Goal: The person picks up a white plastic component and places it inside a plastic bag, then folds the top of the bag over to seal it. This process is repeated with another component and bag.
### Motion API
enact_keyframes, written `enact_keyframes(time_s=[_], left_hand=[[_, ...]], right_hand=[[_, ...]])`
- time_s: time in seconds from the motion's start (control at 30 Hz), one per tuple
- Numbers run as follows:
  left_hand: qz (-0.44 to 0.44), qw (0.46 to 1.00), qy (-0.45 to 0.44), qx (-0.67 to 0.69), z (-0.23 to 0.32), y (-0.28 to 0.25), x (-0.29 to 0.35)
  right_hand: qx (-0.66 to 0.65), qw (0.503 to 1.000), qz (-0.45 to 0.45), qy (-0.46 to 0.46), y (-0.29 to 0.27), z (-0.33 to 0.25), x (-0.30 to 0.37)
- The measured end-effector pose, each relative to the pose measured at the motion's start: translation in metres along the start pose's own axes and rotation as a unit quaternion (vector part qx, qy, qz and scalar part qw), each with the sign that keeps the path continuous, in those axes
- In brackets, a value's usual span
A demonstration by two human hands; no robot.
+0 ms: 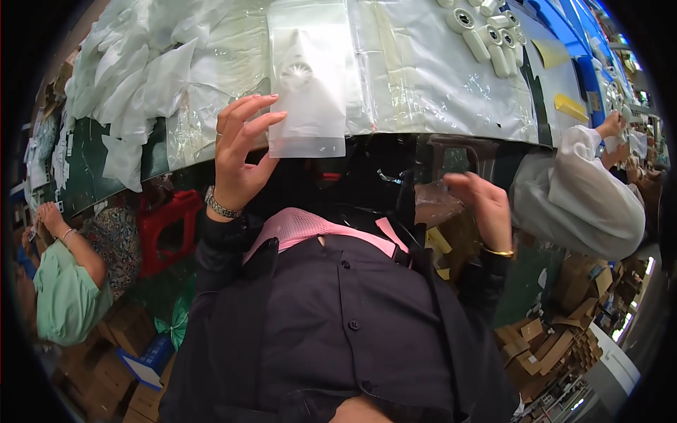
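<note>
A stack of frosted plastic bags (310, 106) lies at the table's near edge, its lower end overhanging. The uppermost bag shows a round white shape through it. My left hand (243, 148) is open at the stack's left side, fingers spread and fingertips at the bag's edge. Away from the table, to the right, my right hand (486, 211) hovers with its fingers bent to the left. Its fingertips are blurred beside a crumpled clear plastic piece (431, 196); whether they touch or grip it I cannot make out.
Many filled white bags (144, 67) are heaped at the left of the table. Several white cylindrical parts (493, 42) lie at the far right. A red plastic stool (169, 229) stands left; opened cardboard boxes (557, 345) are lower right. Co-workers sit on both sides.
</note>
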State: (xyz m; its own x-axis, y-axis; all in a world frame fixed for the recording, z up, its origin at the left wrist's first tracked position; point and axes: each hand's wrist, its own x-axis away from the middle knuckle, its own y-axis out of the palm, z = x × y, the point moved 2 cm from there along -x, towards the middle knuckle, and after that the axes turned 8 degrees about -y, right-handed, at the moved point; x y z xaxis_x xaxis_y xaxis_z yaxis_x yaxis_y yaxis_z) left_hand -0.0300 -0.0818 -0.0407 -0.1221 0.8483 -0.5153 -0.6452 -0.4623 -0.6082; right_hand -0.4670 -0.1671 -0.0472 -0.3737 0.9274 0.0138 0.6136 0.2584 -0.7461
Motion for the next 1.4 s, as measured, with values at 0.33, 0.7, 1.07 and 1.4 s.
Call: enact_keyframes(time_s=[0.33,0.7,1.07,1.4], left_hand=[[-0.012,1.0,0.002,-0.005,0.0,-0.003,0.001],[-0.031,0.999,0.016,-0.009,-0.008,-0.007,-0.001],[0.02,0.997,-0.061,0.048,-0.005,0.007,-0.016],[0.146,0.896,-0.35,0.23,-0.016,0.04,-0.027]], right_hand=[[0.068,0.899,0.166,-0.4,0.064,-0.105,-0.059],[0.044,0.863,0.091,-0.495,0.11,-0.144,-0.097],[-0.111,0.929,0.114,-0.335,0.119,-0.144,-0.117],[-0.209,0.946,0.155,-0.196,0.14,-0.149,-0.135]])
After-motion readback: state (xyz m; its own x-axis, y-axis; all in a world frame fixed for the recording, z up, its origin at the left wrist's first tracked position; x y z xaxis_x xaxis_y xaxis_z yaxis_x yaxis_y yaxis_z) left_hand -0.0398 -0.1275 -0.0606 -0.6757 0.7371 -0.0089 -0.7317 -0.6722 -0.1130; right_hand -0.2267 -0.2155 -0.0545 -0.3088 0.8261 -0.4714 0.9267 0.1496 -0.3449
